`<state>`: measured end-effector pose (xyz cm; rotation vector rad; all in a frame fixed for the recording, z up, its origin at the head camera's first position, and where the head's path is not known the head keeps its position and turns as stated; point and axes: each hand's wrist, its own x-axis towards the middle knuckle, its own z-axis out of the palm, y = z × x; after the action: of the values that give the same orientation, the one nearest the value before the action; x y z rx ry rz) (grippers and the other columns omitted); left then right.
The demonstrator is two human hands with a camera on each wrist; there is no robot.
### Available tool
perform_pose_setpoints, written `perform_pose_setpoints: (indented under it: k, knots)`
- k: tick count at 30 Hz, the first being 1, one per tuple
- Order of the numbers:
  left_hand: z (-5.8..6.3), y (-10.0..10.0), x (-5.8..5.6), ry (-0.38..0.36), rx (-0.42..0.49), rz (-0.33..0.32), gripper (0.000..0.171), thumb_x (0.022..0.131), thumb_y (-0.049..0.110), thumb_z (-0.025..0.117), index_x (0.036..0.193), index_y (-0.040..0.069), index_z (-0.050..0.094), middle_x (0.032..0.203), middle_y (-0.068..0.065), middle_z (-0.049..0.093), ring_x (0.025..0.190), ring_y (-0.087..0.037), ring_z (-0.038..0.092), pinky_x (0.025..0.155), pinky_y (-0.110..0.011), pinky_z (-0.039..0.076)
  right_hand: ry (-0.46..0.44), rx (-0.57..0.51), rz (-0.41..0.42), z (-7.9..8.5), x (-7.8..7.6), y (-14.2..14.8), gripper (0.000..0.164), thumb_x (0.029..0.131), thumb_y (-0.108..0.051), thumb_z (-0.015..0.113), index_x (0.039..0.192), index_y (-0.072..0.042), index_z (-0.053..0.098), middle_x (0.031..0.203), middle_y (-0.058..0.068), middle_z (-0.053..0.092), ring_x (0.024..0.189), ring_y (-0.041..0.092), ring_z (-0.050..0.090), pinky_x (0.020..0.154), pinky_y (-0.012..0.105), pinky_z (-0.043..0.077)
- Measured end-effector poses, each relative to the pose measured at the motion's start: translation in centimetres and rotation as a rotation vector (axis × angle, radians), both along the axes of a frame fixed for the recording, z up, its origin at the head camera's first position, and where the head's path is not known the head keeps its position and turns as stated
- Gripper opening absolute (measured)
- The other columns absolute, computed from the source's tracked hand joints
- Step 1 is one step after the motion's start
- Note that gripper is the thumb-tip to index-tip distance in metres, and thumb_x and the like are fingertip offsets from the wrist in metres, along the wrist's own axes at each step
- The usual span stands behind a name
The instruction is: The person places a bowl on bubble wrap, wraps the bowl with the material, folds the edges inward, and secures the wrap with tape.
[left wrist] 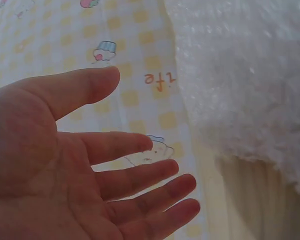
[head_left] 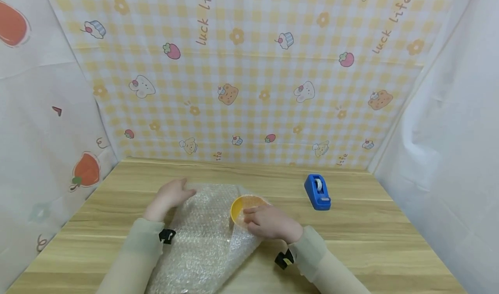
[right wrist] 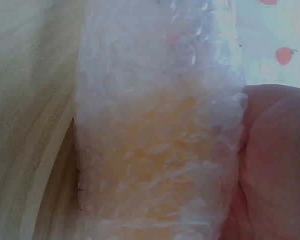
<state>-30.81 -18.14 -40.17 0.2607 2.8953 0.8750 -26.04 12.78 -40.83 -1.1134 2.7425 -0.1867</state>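
A sheet of clear bubble wrap [head_left: 199,224] lies over the wooden table. On its right part sits a yellow round vessel [head_left: 236,208], a cup or bowl, partly covered by a folded-over flap of the wrap. My right hand [head_left: 270,221] grips that flap at the vessel's near right side, fingers curled over the rim. In the right wrist view the bubble wrap [right wrist: 155,140] fills the middle, with yellow showing through. My left hand [head_left: 171,196] is beside the sheet's far left edge. Its fingers are spread and hold nothing in the left wrist view [left wrist: 105,165].
A blue tape dispenser [head_left: 317,192] with a roll in it stands at the right on the wooden table [head_left: 370,242]. A yellow checked cloth [head_left: 249,73] hangs behind the table, and white cloths hang at both sides.
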Motion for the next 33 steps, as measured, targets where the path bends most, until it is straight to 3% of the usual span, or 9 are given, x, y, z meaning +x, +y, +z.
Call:
perform_pose_setpoints:
  k: [3, 7, 10, 12, 16, 19, 20, 27, 33]
  knots:
    - [-0.5, -0.6, -0.3, -0.041, 0.057, -0.001, 0.073, 0.098, 0.035, 0.052, 0.141, -0.019, 0.027, 0.142, -0.040, 0.032, 0.129, -0.056, 0.032, 0.105, -0.064, 0.028, 0.005, -0.005, -0.002, 0.0, 0.0, 0.0, 0.042, 0.100, -0.026, 0.037, 0.130, -0.011, 0.062, 0.144, 0.002, 0.049, 0.134, 0.023, 0.043, 0.112, 0.038, 0.031]
    - [-1.1, -1.3, -0.8, -0.112, 0.220, 0.017, 0.077, 0.100, 0.034, 0.050, 0.145, -0.018, 0.016, 0.120, -0.034, 0.053, 0.088, -0.037, 0.061, 0.081, -0.048, 0.051, 0.011, -0.013, -0.007, -0.1, 0.1, -0.1, 0.042, 0.100, -0.027, 0.038, 0.130, -0.012, 0.063, 0.143, 0.001, 0.049, 0.134, 0.022, 0.043, 0.112, 0.037, 0.030]
    - [-1.4, -1.5, -1.0, -0.167, 0.335, 0.053, 0.079, 0.100, 0.033, 0.051, 0.147, -0.015, 0.010, 0.092, -0.017, 0.057, 0.062, -0.016, 0.048, 0.060, -0.032, 0.048, 0.008, -0.017, -0.011, -0.1, 0.2, 0.0, 0.041, 0.100, -0.027, 0.038, 0.129, -0.012, 0.063, 0.143, 0.001, 0.050, 0.134, 0.022, 0.043, 0.112, 0.038, 0.030]
    - [-1.5, -1.6, -1.2, -0.186, 0.366, 0.071, 0.080, 0.100, 0.034, 0.052, 0.148, -0.014, 0.009, 0.082, -0.012, 0.053, 0.063, -0.015, 0.048, 0.060, -0.030, 0.048, 0.002, -0.020, -0.014, 0.0, 0.3, 0.1, 0.041, 0.100, -0.027, 0.038, 0.129, -0.012, 0.063, 0.143, 0.001, 0.050, 0.134, 0.021, 0.043, 0.113, 0.039, 0.029]
    - [-1.7, -1.6, -1.6, -0.182, 0.336, 0.074, 0.082, 0.099, 0.039, 0.052, 0.147, -0.015, 0.012, 0.120, -0.032, 0.053, 0.094, -0.037, 0.058, 0.084, -0.045, 0.050, 0.002, -0.024, -0.013, 0.1, 0.4, 0.1, 0.041, 0.100, -0.026, 0.038, 0.129, -0.011, 0.063, 0.142, 0.000, 0.050, 0.134, 0.021, 0.043, 0.113, 0.039, 0.029]
    - [-1.8, -1.5, -1.7, -0.179, 0.344, 0.066, 0.082, 0.098, 0.039, 0.053, 0.147, -0.015, 0.015, 0.148, -0.038, 0.022, 0.127, -0.051, 0.038, 0.103, -0.058, 0.037, 0.007, -0.026, -0.011, 0.1, 0.4, 0.1, 0.041, 0.100, -0.026, 0.038, 0.129, -0.012, 0.063, 0.142, 0.000, 0.050, 0.134, 0.020, 0.043, 0.113, 0.038, 0.028]
    - [-1.7, -1.4, -1.7, -0.184, 0.370, 0.066, 0.082, 0.097, 0.038, 0.055, 0.147, -0.014, 0.017, 0.148, -0.037, 0.022, 0.132, -0.051, 0.031, 0.106, -0.059, 0.032, 0.008, -0.027, -0.009, 0.1, 0.3, 0.1, 0.042, 0.100, -0.026, 0.038, 0.129, -0.012, 0.064, 0.142, 0.000, 0.051, 0.134, 0.020, 0.043, 0.113, 0.039, 0.028]
    - [-0.9, -0.2, -1.0, -0.235, 0.576, 0.030, 0.068, 0.094, 0.025, 0.060, 0.144, -0.010, 0.031, 0.143, -0.031, 0.039, 0.126, -0.045, 0.043, 0.103, -0.056, 0.038, 0.013, -0.037, 0.000, -0.2, 0.1, 0.1, 0.042, 0.099, -0.026, 0.037, 0.129, -0.013, 0.064, 0.141, -0.001, 0.052, 0.134, 0.019, 0.043, 0.113, 0.039, 0.028]
    - [0.2, 1.0, -0.1, -0.200, 0.593, 0.043, 0.033, 0.093, 0.020, 0.058, 0.113, -0.007, 0.055, 0.116, -0.021, 0.057, 0.108, -0.035, 0.052, 0.096, -0.052, 0.041, 0.028, -0.028, 0.007, -0.4, 0.0, 0.1, 0.041, 0.099, -0.025, 0.037, 0.127, -0.015, 0.065, 0.140, -0.002, 0.052, 0.133, 0.019, 0.044, 0.112, 0.038, 0.029]
